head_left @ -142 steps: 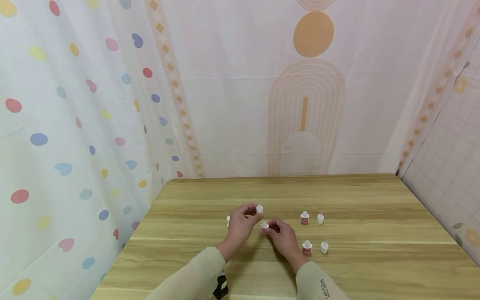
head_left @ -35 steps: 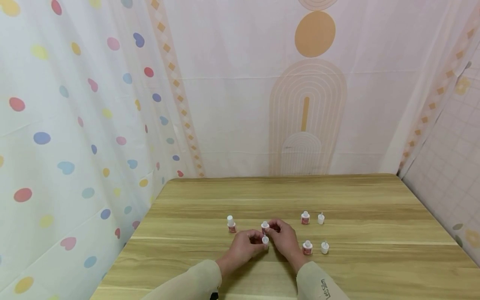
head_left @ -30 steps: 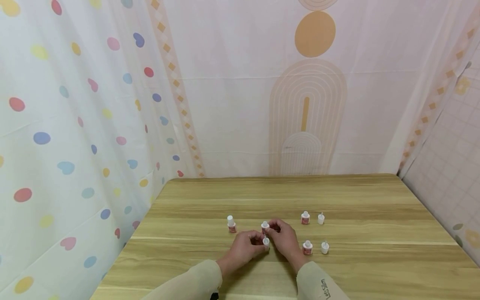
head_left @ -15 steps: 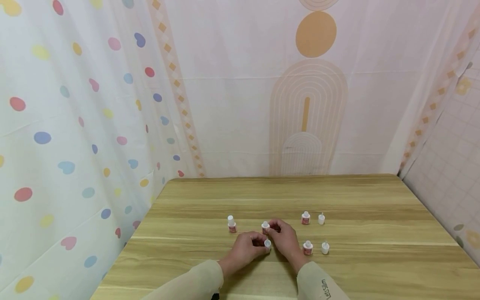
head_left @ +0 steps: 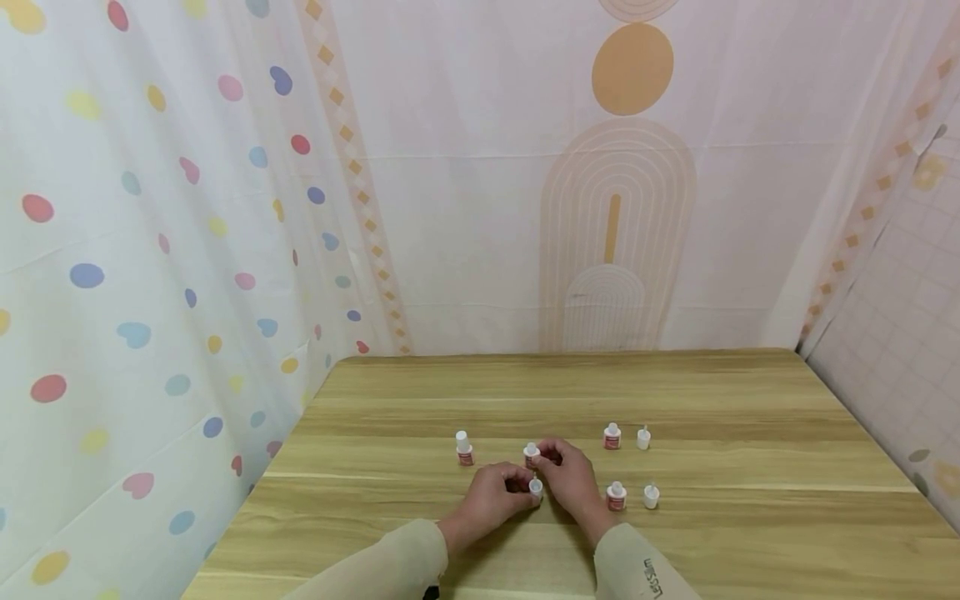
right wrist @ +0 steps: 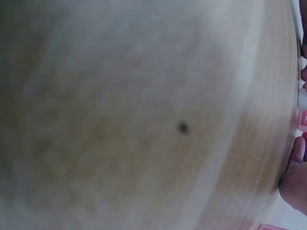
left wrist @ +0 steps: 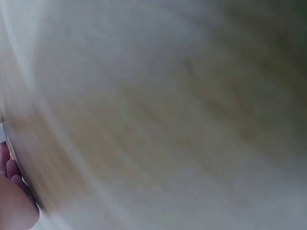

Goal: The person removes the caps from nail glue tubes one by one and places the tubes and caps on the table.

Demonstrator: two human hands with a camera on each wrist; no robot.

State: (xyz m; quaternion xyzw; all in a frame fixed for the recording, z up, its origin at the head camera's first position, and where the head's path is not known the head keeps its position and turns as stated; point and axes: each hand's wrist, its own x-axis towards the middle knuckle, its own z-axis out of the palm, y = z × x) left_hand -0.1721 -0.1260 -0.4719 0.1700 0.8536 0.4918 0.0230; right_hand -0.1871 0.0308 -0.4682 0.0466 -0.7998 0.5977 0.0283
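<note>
In the head view, my left hand (head_left: 491, 500) pinches a small white brush cap (head_left: 536, 490), turned upside down with its thin applicator pointing up. The cap is at or just above the wooden table; I cannot tell whether it touches. Right behind it, my right hand (head_left: 572, 482) holds a small white bottle (head_left: 532, 452) with a red label, uncapped and upright, between thumb and fingers. Both wrist views are mostly blurred tabletop. At the right wrist view's edge, part of a red label (right wrist: 303, 120) and a white cap (right wrist: 302, 99) show.
A capped bottle (head_left: 464, 450) stands left of my hands. To the right, two uncapped bottles (head_left: 612, 437) stand, each beside an upturned cap (head_left: 651, 497). Everything rests on a wood-grain table (head_left: 420, 383), with patterned curtains (head_left: 465, 208) behind and at the sides.
From above the bottle, my left hand has brought the cap down toward the table in front of it, then slightly rightward. The right hand stays around the bottle.
</note>
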